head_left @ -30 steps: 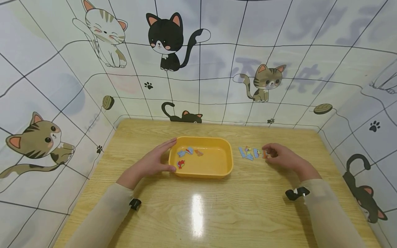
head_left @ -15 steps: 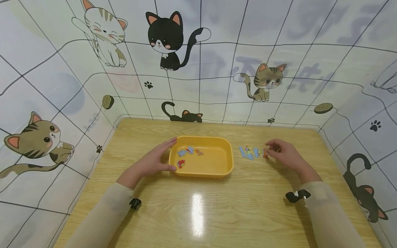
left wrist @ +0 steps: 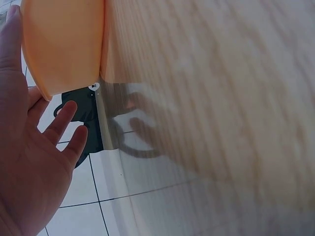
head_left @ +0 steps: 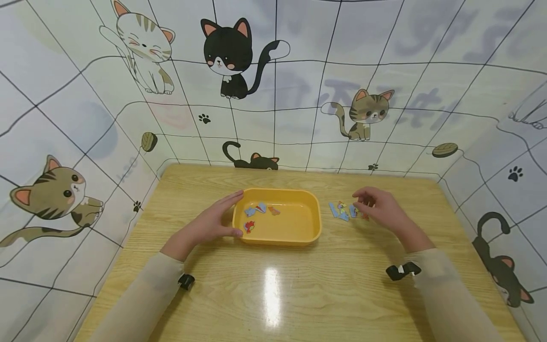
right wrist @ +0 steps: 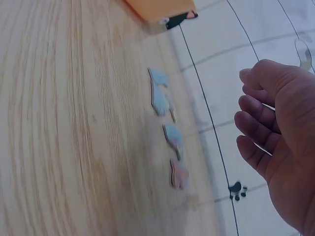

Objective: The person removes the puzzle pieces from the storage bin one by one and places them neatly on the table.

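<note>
My left hand (head_left: 213, 221) rests against the left end of a yellow tray (head_left: 295, 240), thumb at its near corner and straight fingers along the far corner. Inside the tray lie two light-blue puzzle pieces (head_left: 249, 213), an orange piece (head_left: 274, 210) and a red one (head_left: 249, 227). To the tray's right, my right hand (head_left: 381, 208) hovers over more flat pieces on the table, its fingers loosely bent with nothing between them. Blue pieces (right wrist: 158, 93) lie in a row there, ending in an orange-pink piece (right wrist: 178, 174), which the hand partly covers in the head view.
The wooden table (head_left: 222, 289) reaches back to a cloth wall (head_left: 295, 123) printed with cats and grid lines, which also rises at both sides. Black wrist bands (head_left: 186, 281) sit at both sleeve cuffs. A bright light reflection lies on the table's front part.
My right hand has shifted left, from the orange piece to above the blue piece beside it, and has risen a little. Left hand, tray and pieces have stayed in place.
</note>
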